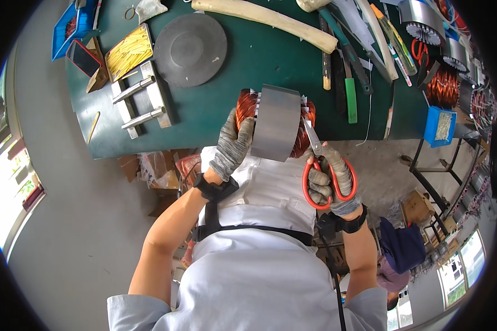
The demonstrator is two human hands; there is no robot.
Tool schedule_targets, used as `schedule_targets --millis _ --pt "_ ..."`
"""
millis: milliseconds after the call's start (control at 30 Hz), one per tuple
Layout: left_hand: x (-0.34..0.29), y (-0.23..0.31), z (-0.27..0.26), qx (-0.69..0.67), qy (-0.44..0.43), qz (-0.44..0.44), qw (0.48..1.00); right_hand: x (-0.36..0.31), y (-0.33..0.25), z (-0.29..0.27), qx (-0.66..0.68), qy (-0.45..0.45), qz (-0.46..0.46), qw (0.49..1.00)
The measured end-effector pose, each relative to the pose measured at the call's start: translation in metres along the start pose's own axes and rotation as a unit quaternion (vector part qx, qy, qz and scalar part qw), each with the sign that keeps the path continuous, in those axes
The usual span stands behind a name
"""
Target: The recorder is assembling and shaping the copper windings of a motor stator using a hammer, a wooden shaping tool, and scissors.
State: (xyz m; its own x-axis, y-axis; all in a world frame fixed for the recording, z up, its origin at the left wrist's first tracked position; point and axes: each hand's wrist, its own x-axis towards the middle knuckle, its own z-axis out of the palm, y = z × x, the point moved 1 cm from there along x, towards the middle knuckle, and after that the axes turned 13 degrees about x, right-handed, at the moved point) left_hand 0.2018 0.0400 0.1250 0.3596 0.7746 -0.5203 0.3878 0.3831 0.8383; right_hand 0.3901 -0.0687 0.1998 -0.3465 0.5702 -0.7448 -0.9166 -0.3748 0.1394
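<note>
A motor stator [278, 122], a wide grey metal ring with copper windings bulging from both ends, rests at the front edge of the green table. My left hand [233, 144], in a grey glove with bare fingertips, is wrapped round its left end by the copper coil [247, 106]. In my right hand [337, 175], gloved alike, are scissors [316, 144] with red loop handles. Their blades point up toward the windings at the stator's right end, beside the small white tabs there. Whether the tips touch the coil I cannot tell.
On the green table [215, 118] lie a grey round disc [190, 49], a metal stand with two rods [141, 102], and a box of yellow sticks [130, 52]. Knives and tools, including a green-handled one [350, 100], lie right. More stators [422, 22] stand far right. A person [395, 278] is behind.
</note>
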Motion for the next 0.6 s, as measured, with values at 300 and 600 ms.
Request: schedule_targets --millis 300,600 --pt "0.001 0.029 -0.017 -0.118 -0.107 -0.118 0.98 0.011 0.001 -0.026 -0.242 0.071 -0.318 0.914" --pt "0.032 0.029 0.009 -0.136 0.074 -0.163 0.974 0.074 -0.028 -0.012 -0.36 0.076 -0.435 0.822"
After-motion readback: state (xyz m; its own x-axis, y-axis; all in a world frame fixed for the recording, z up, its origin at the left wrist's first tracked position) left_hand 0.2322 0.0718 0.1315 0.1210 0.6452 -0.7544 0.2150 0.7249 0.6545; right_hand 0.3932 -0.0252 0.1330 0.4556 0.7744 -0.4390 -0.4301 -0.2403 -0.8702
